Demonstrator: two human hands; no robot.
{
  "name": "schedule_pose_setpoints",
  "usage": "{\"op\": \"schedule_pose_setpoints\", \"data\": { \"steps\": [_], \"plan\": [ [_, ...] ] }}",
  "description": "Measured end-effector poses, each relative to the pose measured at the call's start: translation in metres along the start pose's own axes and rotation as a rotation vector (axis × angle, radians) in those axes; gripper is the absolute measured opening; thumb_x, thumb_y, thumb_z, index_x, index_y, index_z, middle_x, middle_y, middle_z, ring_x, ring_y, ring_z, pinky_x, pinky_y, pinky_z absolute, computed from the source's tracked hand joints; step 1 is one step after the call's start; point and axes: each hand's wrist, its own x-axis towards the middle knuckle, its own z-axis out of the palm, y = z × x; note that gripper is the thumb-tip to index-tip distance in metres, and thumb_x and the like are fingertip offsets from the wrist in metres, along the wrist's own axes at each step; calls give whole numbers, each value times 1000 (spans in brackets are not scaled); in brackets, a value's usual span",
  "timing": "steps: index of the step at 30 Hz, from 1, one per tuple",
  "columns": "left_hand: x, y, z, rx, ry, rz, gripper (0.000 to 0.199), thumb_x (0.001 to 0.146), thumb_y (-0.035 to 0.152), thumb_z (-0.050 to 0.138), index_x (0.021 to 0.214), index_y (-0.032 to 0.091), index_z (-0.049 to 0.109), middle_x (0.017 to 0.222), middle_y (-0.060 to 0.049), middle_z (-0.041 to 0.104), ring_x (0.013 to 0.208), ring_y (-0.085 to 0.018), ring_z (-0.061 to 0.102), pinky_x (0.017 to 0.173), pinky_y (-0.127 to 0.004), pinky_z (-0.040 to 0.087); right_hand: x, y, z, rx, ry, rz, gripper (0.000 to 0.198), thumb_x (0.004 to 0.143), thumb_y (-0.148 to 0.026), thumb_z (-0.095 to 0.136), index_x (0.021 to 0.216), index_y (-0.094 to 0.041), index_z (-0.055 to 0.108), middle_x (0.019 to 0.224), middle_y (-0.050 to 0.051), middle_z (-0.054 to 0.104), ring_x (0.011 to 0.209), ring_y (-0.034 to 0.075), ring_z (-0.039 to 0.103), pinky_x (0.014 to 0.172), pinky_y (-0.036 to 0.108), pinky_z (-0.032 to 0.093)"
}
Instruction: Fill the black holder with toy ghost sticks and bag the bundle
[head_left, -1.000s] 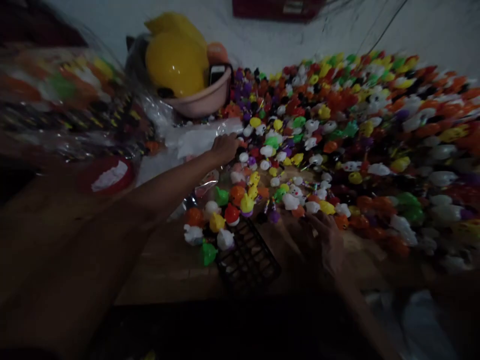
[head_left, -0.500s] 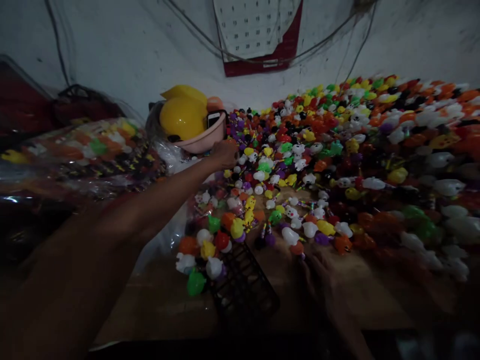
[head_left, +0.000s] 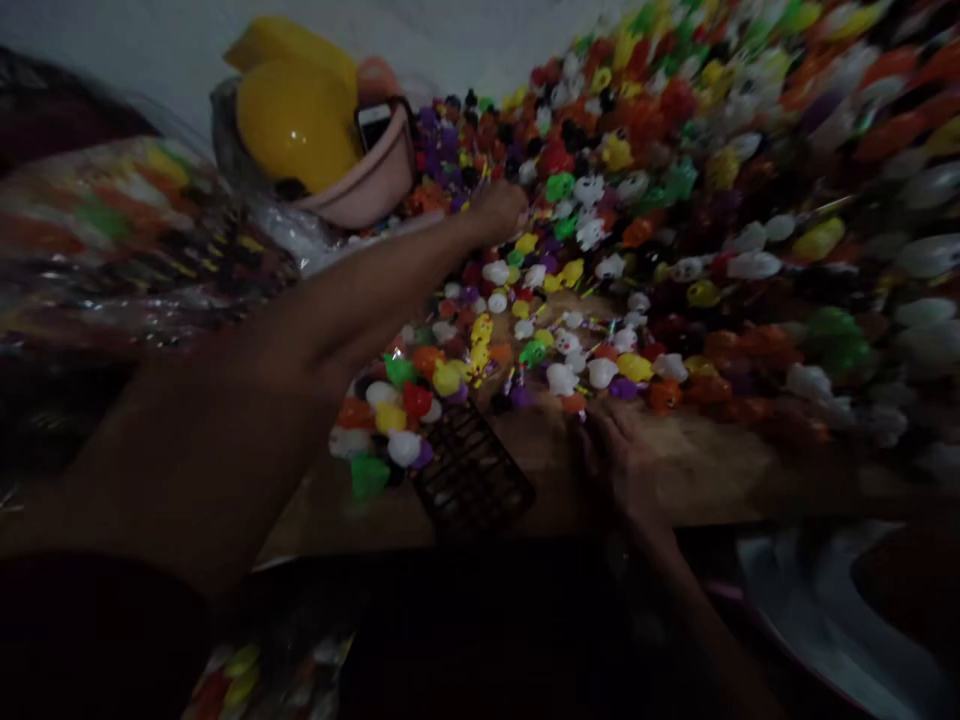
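My left hand [head_left: 501, 212] reaches far over the table into the heap of small plastic animal-head toys [head_left: 589, 190]. Its fingers are curled down among them, and whatever is in them is hidden. Nearer to me, my right hand [head_left: 619, 455] lies low on the wooden tabletop [head_left: 697, 460] with its fingers stretched forward. Just ahead of its fingertips is an orange toy [head_left: 573, 403]; I cannot tell if they touch. Left of that hand lies a dark plastic rack [head_left: 480, 470], with a cluster of coloured toys [head_left: 390, 418] at its left edge.
At the back left, a pink basin [head_left: 367, 185] holds a yellow helmet-like object [head_left: 296, 125] and a phone [head_left: 373, 125]. Clear bags of toys [head_left: 112, 240] bulge on the left. A heap of toys rises along the right. A pale container [head_left: 817, 600] stands below the table's edge.
The view has tipped downward. My left hand has shifted right from beside the basin, over the toys. My right hand stays near the same toys on the table.
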Motion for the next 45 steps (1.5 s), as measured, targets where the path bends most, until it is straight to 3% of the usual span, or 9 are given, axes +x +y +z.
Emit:
{"op": "schedule_pose_setpoints", "data": {
  "steps": [6, 11, 15, 20, 24, 31, 35, 38, 45],
  "plan": [
    [-50, -40, -65, -243, 195, -60, 21, 96, 33, 60, 106, 15, 65, 109, 4, 70, 104, -11, 54, 109, -32, 39, 5, -7, -2, 25, -3, -61, 30, 99, -32, 48, 116, -18, 70, 96, 11, 67, 79, 20, 60, 66, 30, 45],
    [-187, -57, -92, -508, 420, -71, 19, 94, 32, 59, 79, 22, 66, 70, 5, 58, 75, -13, 62, 75, -29, 47, 8, -6, -5, 118, -19, -84, 28, 98, -32, 45, 108, -18, 68, 97, 13, 63, 81, 21, 59, 69, 33, 47],
    [-325, -60, -60, -808, 502, -349, 24, 87, 41, 69, 85, 18, 70, 62, 7, 57, 56, -8, 53, 57, -21, 41, 4, -15, -12, 165, -101, -127, 30, 99, -36, 42, 105, -19, 65, 91, 11, 67, 80, 23, 62, 73, 36, 51],
    [-435, -30, 30, -1427, 305, -699, 30, 77, 47, 75, 89, 19, 71, 68, 1, 66, 50, -9, 55, 46, -20, 39, -2, -45, -21, 355, -254, 28, 35, 101, -46, 46, 103, -19, 68, 87, 7, 73, 76, 20, 66, 69, 31, 52],
    [-455, 2, 68, -1554, 184, -757, 30, 78, 43, 74, 89, 16, 70, 67, 1, 65, 51, -9, 57, 51, -20, 43, -4, -64, -22, 466, -289, 100, 38, 98, -53, 51, 97, -19, 69, 87, 6, 72, 81, 19, 68, 72, 30, 53],
    [-459, 12, 86, -1342, 171, -523, 22, 90, 36, 65, 96, 18, 75, 64, 2, 64, 55, -9, 57, 55, -20, 44, -22, -94, 4, 301, -301, 38, 26, 94, -44, 59, 100, -20, 70, 79, 4, 70, 68, 18, 63, 64, 30, 49],
    [-458, 10, 88, -1168, 194, -370, 22, 95, 27, 58, 108, 20, 74, 103, -5, 77, 96, -16, 71, 85, -27, 56, -16, -104, 20, 228, -169, -75, 23, 92, -42, 62, 91, -21, 71, 78, 6, 70, 66, 19, 63, 65, 32, 51],
    [-455, 8, 92, -1087, 224, -247, 26, 96, 22, 56, 117, 18, 71, 135, -10, 66, 126, -21, 63, 106, -35, 52, -5, -104, 26, 293, -138, -52, 22, 89, -42, 66, 88, -21, 72, 82, 7, 73, 73, 22, 67, 70, 34, 55],
    [-451, 8, 107, -935, 228, -184, 43, 93, 13, 54, 135, 22, 62, 147, -8, 57, 138, -21, 53, 115, -40, 48, 25, -108, 46, 625, -138, 238, 26, 81, -46, 74, 89, -21, 75, 90, 2, 77, 85, 22, 71, 79, 34, 58]
  ]
}}
